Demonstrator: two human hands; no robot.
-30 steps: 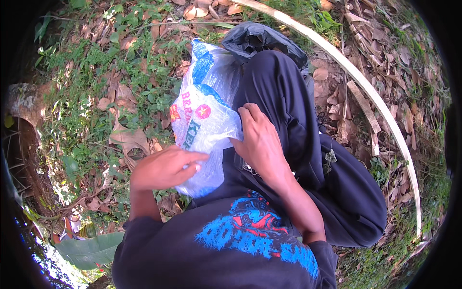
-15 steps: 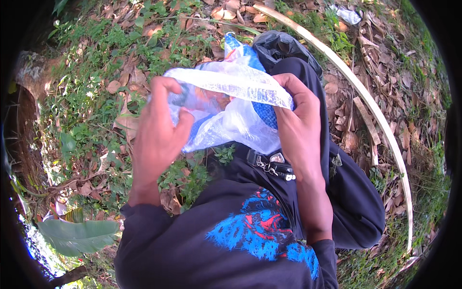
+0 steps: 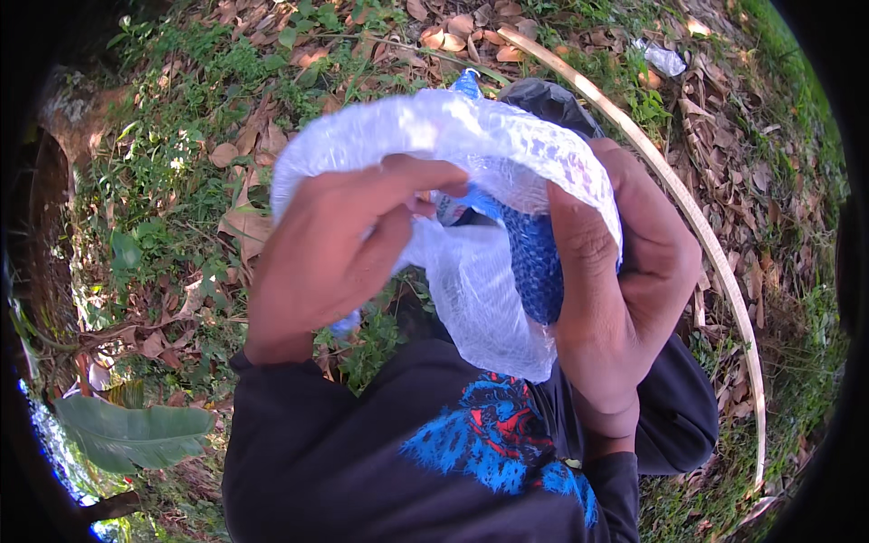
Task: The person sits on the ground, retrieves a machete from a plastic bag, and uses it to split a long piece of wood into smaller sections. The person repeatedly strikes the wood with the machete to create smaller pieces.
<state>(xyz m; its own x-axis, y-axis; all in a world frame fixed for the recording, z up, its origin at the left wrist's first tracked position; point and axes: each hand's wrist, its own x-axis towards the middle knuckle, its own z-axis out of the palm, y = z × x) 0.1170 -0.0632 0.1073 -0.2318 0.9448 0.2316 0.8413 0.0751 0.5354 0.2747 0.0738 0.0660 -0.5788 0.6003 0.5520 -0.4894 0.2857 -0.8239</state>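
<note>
Your right hand (image 3: 625,281) is pinching the plastic sack (image 3: 480,281) by its rim; left hand (image 3: 330,249), hold unclear. It's looking light, limp, best gripped there.

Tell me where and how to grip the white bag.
Probably pinch the white bag by its upper-left rim, coming from the left: the gaping mouth bares a thin, arched edge there, while the right hand occupies the rim's right side.
</note>
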